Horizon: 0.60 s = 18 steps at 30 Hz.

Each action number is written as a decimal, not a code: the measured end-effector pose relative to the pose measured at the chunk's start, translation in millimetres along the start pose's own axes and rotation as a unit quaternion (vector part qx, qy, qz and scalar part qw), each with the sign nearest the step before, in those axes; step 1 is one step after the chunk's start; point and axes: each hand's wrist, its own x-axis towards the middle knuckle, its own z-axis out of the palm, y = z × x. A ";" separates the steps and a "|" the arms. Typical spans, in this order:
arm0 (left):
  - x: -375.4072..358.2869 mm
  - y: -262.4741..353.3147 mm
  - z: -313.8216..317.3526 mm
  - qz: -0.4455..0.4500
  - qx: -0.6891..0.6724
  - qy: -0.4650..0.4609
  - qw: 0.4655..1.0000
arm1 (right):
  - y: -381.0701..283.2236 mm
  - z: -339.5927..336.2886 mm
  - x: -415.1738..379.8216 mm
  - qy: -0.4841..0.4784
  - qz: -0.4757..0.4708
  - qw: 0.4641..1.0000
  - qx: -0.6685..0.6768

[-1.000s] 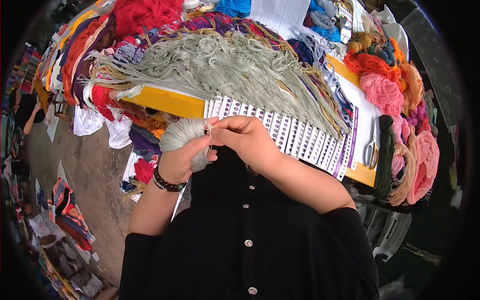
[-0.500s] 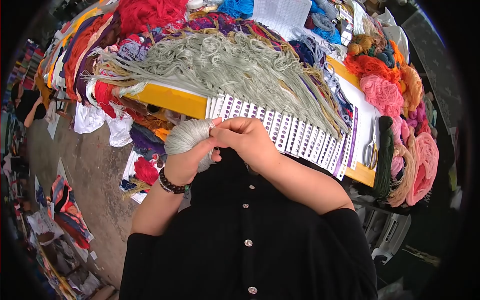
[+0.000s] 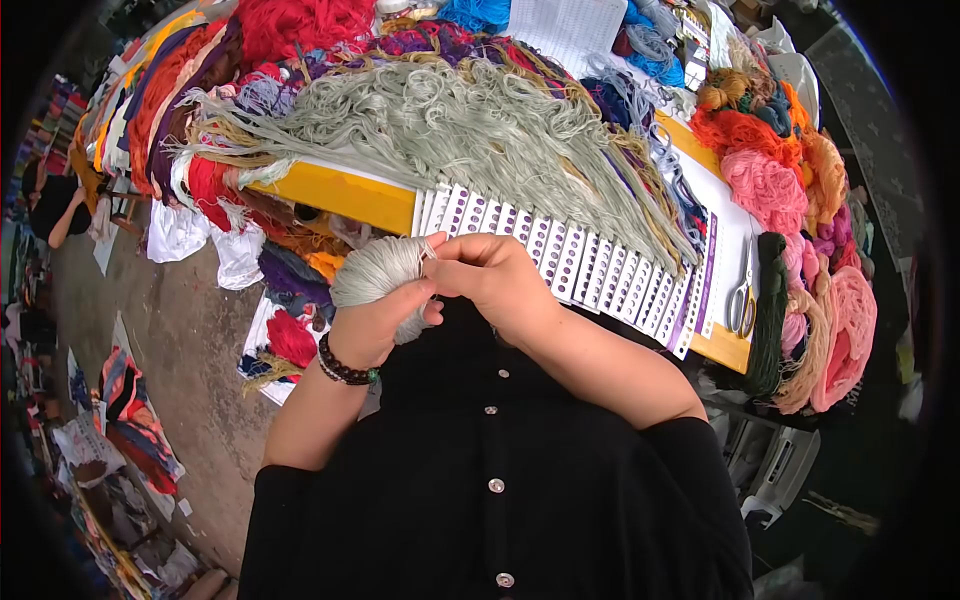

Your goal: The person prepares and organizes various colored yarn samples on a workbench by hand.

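Observation:
A bundle of pale grey thread (image 3: 375, 272) is gripped in my left hand (image 3: 385, 322), which has a dark beaded bracelet at its wrist. My right hand (image 3: 492, 278) is closed in a pinch at the bundle's right edge, with its fingertips close to those of my left hand on the thread. Just beyond my hands, a row of white cards with punched holes (image 3: 535, 247) lies along the table's front edge. Long grey-green threads (image 3: 440, 125) spread from the cards across the table.
Scissors (image 3: 742, 300) lie on the yellow table edge (image 3: 345, 194) at the right. Pink yarn (image 3: 848, 325) and dark green yarn (image 3: 768, 315) hang beside them. Red yarn (image 3: 305, 35) and a written sheet (image 3: 565, 30) are at the back. A person (image 3: 58, 205) is at the far left.
My hands and the grey bundle have barely moved. The fingers of my right hand have shifted slightly at the bundle's edge.

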 end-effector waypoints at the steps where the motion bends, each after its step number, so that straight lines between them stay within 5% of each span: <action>1: -0.1 1.2 -0.6 0.000 0.000 0.000 1.000 | -1.1 0.8 -0.9 0.006 -0.003 1.000 0.003; 8: 2.0 -3.4 -5.8 -0.013 -0.044 -0.001 0.999 | 0.3 0.0 -0.1 0.005 -0.015 1.000 0.023; 14: 6.0 -12.9 -5.7 0.004 -0.026 0.021 0.999 | 2.8 -5.1 2.2 0.028 -0.015 0.995 -0.099; 15: 7.3 -15.2 -8.2 0.012 -0.026 0.024 0.999 | 2.7 -10.5 2.4 0.047 -0.118 0.963 -0.239; 17: 6.2 -8.4 -15.8 0.064 -0.039 0.041 0.996 | -13.4 -14.8 6.3 0.118 -0.390 0.807 -0.427; 18: 4.4 -3.1 -18.9 0.058 -0.106 0.058 0.991 | -27.2 -18.7 2.4 0.104 -0.312 0.900 -0.288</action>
